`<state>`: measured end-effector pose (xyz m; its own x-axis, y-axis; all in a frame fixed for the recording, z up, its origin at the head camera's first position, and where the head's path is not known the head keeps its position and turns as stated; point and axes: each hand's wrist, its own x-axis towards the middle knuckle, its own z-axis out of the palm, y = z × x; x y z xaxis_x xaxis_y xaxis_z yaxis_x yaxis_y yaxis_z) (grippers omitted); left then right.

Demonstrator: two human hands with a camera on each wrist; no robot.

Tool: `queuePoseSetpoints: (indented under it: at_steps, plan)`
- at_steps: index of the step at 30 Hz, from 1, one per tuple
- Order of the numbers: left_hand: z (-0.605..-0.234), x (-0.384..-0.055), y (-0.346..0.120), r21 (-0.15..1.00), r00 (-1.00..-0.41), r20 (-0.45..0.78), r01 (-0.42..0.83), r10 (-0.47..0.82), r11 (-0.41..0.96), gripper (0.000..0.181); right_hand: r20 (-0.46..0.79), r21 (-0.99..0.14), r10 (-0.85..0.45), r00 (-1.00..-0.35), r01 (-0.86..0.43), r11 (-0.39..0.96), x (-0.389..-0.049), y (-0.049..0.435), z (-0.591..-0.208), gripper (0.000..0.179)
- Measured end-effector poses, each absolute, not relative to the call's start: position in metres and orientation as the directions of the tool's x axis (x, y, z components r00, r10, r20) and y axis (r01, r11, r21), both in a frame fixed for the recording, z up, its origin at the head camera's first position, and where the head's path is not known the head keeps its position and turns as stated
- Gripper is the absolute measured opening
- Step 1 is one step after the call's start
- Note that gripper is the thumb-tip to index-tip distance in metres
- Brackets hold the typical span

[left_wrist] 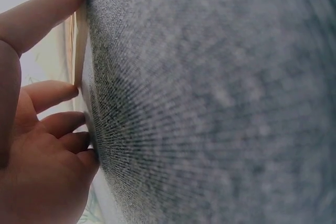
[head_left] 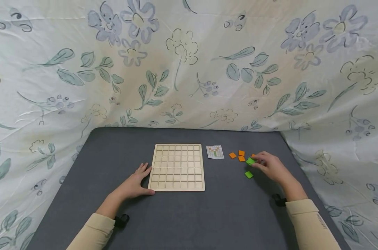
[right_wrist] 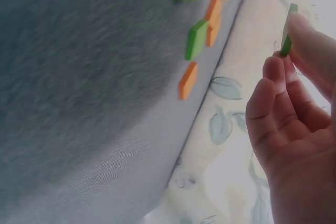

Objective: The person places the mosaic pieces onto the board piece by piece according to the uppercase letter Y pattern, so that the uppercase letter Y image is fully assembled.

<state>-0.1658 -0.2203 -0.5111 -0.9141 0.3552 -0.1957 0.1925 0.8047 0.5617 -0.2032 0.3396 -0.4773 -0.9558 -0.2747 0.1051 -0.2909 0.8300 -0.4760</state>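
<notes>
A pale wooden grid board (head_left: 176, 167) lies on the dark table. My left hand (head_left: 133, 183) rests at its left side, thumb at the near left corner and fingers spread along the edge. In the left wrist view, the thumb and a fingertip touch the board's edge (left_wrist: 81, 51). My right hand (head_left: 270, 167) pinches a green square tile (right_wrist: 287, 31) between thumb and fingers, above the table. Beneath and beside it lie two green tiles, one nearer the table's front (head_left: 249, 174), and several orange tiles (head_left: 241, 158). The right hand partly covers one orange tile (head_left: 253, 156).
A small printed card (head_left: 215, 152) with a coloured grid pattern lies between the board and the tiles. The dark grey tabletop (head_left: 207, 218) extends toward me. Flowered fabric (head_left: 189, 69) hangs behind the table and at both sides.
</notes>
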Motion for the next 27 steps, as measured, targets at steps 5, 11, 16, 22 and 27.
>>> queuePoseSetpoints:
  at_steps: [5, 11, 16, 22, 27]
  plan:
    - [-0.511, -0.166, -0.221, 0.565, -0.912, -0.199, 0.192, 0.358, 0.802, 0.111, 0.101, -0.475, -0.276, -0.956, -0.290, 0.831, -0.204, 0.328, -0.470, 0.031]
    - [-0.510, -0.166, -0.222, 0.575, -0.912, -0.195, 0.192, 0.361, 0.795, 0.111, 0.131, -0.467, -0.286, -0.949, -0.314, 0.827, -0.204, 0.316, -0.465, 0.030]
    - [-0.511, -0.167, -0.222, 0.567, -0.914, -0.199, 0.187, 0.354, 0.802, 0.111, 0.138, -0.484, -0.297, -0.945, -0.326, 0.812, -0.206, 0.306, -0.461, 0.030]
    - [-0.513, -0.167, -0.222, 0.562, -0.915, -0.194, 0.191, 0.353, 0.805, 0.112, 0.136, -0.485, -0.307, -0.942, -0.333, 0.809, -0.209, 0.296, -0.462, 0.031]
    - [-0.512, -0.167, -0.222, 0.563, -0.917, -0.191, 0.191, 0.351, 0.804, 0.111, 0.163, -0.469, -0.339, -0.926, -0.375, 0.800, -0.210, 0.288, -0.462, 0.032]
